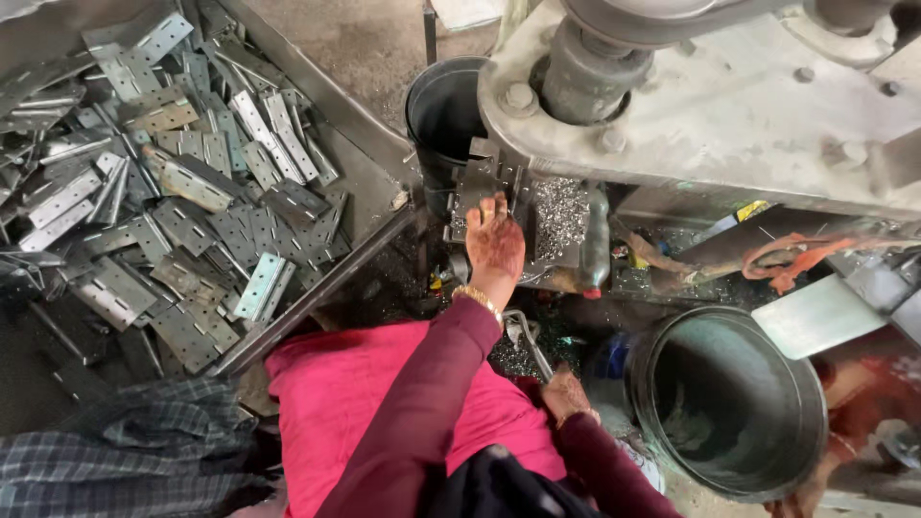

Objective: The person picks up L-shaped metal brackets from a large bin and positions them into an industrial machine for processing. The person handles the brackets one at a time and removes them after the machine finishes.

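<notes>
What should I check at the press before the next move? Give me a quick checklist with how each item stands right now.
1. Left hand out from under the press head: not ok, fingers lie on the metal plate at the die.
2. Right hand on the handle: ok, it grips the lower end.
3. Plate seated square: cannot tell.
4. Metal shavings off the bed: not ok, heaped beside the hand.
5. Blank plates in supply: ok.

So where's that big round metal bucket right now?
The round metal bucket sits at the lower right of the head view, below the press machine and just right of the person's right hand.
</notes>
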